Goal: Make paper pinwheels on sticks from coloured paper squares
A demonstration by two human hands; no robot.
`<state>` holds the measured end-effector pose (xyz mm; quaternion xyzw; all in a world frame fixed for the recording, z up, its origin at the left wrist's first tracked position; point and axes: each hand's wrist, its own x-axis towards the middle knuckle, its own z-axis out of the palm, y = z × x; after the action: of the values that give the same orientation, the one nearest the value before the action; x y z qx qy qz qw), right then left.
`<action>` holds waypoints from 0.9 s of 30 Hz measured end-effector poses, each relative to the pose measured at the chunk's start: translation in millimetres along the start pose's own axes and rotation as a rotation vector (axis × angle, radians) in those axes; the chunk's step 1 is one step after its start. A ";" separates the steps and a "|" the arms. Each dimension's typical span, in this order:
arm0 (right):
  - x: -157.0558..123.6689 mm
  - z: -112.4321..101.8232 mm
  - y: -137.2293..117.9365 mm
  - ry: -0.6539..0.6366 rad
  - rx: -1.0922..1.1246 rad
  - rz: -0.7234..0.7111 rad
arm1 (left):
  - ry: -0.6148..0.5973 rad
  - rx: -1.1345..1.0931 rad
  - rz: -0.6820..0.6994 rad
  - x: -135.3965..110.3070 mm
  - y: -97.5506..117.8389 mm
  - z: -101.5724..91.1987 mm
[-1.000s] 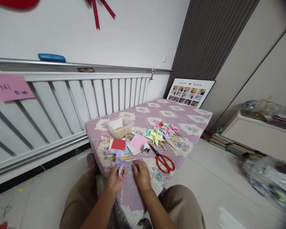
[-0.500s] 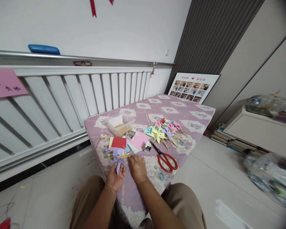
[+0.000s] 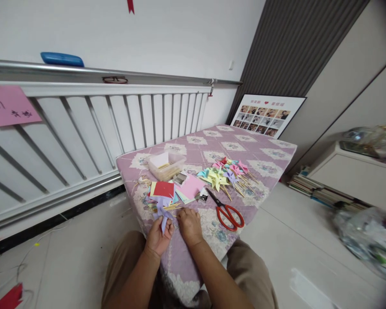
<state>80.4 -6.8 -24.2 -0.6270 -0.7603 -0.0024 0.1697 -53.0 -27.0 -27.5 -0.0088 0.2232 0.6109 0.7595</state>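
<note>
Here's the flowered surface (image 3: 194, 155), running away to the far right, with a cluster of pinwheels (image 3: 217, 177) on sticks along its right side and red-handled scissors (image 3: 219, 203) just nearer than them. At the near left, just in front of the coloured sheets (image 3: 164, 189), there's the purple paper pinwheel (image 3: 163, 212), up in the left hand (image 3: 159, 238). It looks light and soft, its curled blades easily creased or torn, so a gentle pinch at the folded centre should suit it best. Both forearms reach in from the near side; the left palm is half turned up, its grip closed lightly about a lower blade. And the right hand (image 3: 190, 225)? Back uppermost, fingers bent down near the thin sticks (image 3: 172, 207); whether that grip has anything, one cannot tell.
</note>
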 end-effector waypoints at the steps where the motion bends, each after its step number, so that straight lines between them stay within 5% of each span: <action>1: -1.0 -0.2 -0.3 0.003 0.000 0.011 | -0.002 0.002 0.000 -0.3 -0.1 0.1; 18: -10.4 8.2 0.8 0.094 0.044 0.068 | -0.031 0.024 -0.006 -2.8 -0.4 -1.0; 27: -17.9 3.9 3.2 0.167 0.239 0.039 | -0.025 0.035 -0.012 -2.8 0.0 -0.5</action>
<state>85.3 -22.4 -33.2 -0.6145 -0.7262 0.0396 0.3058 -53.6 -29.8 -27.1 0.0106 0.2242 0.6023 0.7661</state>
